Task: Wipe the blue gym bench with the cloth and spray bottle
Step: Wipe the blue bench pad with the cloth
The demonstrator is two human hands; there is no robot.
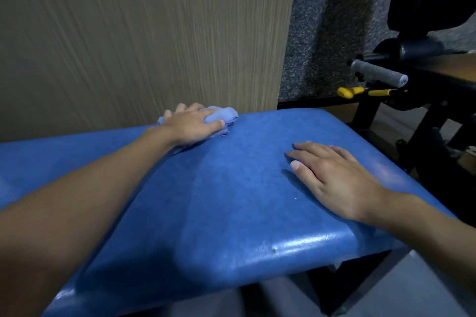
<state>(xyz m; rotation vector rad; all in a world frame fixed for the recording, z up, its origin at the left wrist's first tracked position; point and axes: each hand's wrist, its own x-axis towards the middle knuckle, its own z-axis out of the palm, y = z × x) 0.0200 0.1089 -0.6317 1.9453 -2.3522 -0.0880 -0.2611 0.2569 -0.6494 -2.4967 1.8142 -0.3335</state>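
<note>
Your left hand lies on the bunched pale blue cloth, its grip closed over the cloth and pressing it onto the blue counter at the counter's far edge, just beside the wood-grain wall panel. Your right hand rests flat on the counter's right part, grip open, holding nothing, well apart from the cloth. Black gym equipment stands beyond the counter's right end.

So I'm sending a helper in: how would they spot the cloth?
Find the blue gym bench. At its far edge, by the wood-grain wall, the left hand presses on the cloth: bunched, pale lavender-blue, lighter than the padding.
</note>
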